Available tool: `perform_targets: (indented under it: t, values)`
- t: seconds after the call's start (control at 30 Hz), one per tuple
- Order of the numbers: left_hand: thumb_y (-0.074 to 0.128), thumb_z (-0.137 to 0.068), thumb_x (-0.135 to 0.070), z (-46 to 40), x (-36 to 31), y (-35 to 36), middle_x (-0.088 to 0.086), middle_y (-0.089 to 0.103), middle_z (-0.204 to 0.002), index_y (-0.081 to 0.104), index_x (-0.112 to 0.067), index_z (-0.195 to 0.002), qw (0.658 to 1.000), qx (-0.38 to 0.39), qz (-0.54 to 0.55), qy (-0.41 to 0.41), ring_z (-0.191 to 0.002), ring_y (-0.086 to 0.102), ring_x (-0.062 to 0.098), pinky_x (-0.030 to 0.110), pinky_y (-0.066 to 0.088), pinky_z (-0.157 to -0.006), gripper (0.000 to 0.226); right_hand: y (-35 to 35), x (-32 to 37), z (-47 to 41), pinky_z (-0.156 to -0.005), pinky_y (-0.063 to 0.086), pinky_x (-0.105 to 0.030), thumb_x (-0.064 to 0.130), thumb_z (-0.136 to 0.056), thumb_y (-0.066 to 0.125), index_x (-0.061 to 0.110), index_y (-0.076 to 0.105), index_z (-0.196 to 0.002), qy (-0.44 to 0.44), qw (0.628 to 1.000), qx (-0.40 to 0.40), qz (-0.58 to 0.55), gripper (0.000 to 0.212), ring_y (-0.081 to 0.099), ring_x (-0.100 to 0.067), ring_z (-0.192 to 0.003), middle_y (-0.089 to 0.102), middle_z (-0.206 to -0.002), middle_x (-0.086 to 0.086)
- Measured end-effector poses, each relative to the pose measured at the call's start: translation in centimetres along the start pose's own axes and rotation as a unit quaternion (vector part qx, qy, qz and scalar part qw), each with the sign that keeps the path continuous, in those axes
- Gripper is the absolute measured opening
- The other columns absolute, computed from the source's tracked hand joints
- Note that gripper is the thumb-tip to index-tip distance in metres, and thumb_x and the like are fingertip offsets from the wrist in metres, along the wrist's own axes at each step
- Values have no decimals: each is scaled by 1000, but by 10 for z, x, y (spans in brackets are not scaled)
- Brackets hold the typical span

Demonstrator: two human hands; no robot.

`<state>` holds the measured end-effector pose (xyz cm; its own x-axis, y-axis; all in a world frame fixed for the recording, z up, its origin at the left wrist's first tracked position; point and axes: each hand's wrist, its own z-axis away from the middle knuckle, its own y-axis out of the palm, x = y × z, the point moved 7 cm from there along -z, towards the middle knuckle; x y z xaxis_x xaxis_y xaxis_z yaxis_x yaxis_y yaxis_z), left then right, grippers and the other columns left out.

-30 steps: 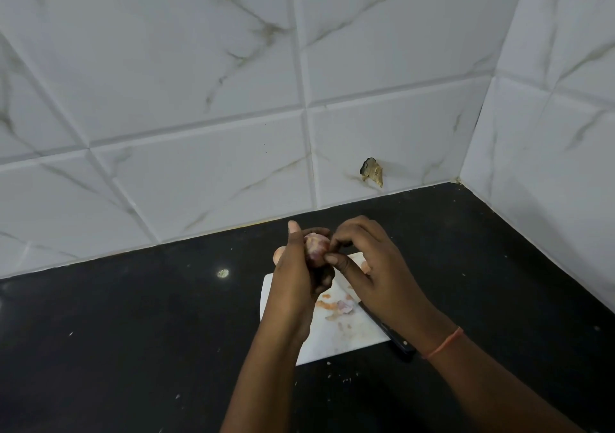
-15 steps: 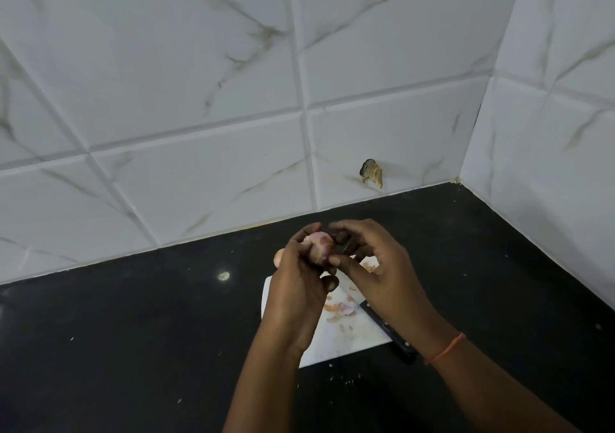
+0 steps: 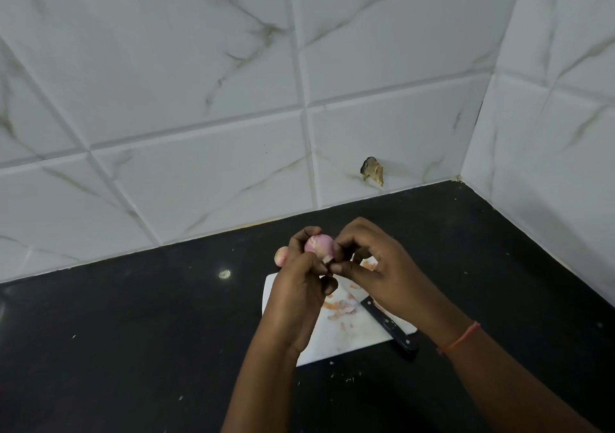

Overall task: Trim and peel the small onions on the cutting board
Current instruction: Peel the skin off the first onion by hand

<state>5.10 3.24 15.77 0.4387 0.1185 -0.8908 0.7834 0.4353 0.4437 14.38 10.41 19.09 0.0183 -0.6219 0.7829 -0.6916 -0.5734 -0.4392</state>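
A black counter [image 3: 133, 349] fills the lower half of the frame, backed by white marbled tiles [image 3: 199, 83] across the top. On the counter left of centre sits a small pale speck [image 3: 225, 274].

Just left of centre, a second onion [image 3: 280, 255] peeks out from behind the left hand [image 3: 299, 294], at the far left corner of the white board [image 3: 349, 336]; whether it rests on the board or on the counter I cannot tell. The left hand rises from the bottom edge of the frame, its fingers curled round a small pink onion [image 3: 318, 243], grasping it above the far end of the board, clear of its surface. The onion looks mostly bare, smooth and pale purple, with a flap of skin [image 3: 327, 259] hanging from its lower right side.

The right hand [image 3: 372, 266] meets it from the right, thumb and forefinger pinching that flap of skin. An orange thread [image 3: 461, 337] circles the right wrist.

Below the hands, peel scraps [image 3: 339, 306] lie scattered on the board. A black-handled knife [image 3: 389, 326] lies along the board's right side, handle overhanging the near edge, blade end hidden under the right hand.

On the wall tile right of centre, a chipped hole [image 3: 372, 170] shows. The right-hand wall [image 3: 549, 133] closes the corner at the frame's right.
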Motion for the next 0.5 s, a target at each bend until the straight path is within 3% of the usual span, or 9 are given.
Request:
perform_targets:
  t: [0.13,0.3,0.4,0.5]
  values:
    - [47,-69,-12,-1,0,0,8,61,-87,58,-17,-106,1000,5,26,4,-74,51,18,31,33,-57,38,-1,0,2,-73,53,-25,9,-84,73,18,63,-91,-13,999,-33,9,15,60,-12,-86,60,-91,7]
    - [45,-80,-17,-4,1,-4,10,63,-94,57,-15,-106,999,-2,53,4,-85,47,25,32,32,-58,29,-3,5,5,-77,52,-17,9,-86,71,17,67,-113,-62,995,-72,30,29,62,-8,-94,65,-102,8]
    - [47,-83,-21,-2,2,-1,5,56,-84,56,-15,-106,999,-6,49,-14,-69,46,16,31,30,-55,25,-9,10,5,-72,51,-18,10,-87,70,9,72,-99,-89,990,-104,42,12,63,-8,-86,66,-91,2]
    - [44,-93,-17,-1,6,2,6,51,-82,55,-17,-106,999,-12,43,-26,-65,45,15,31,30,-56,17,-11,9,5,-71,50,-18,8,-89,67,8,70,-94,-80,990,-106,40,5,61,-9,-84,63,-89,4]
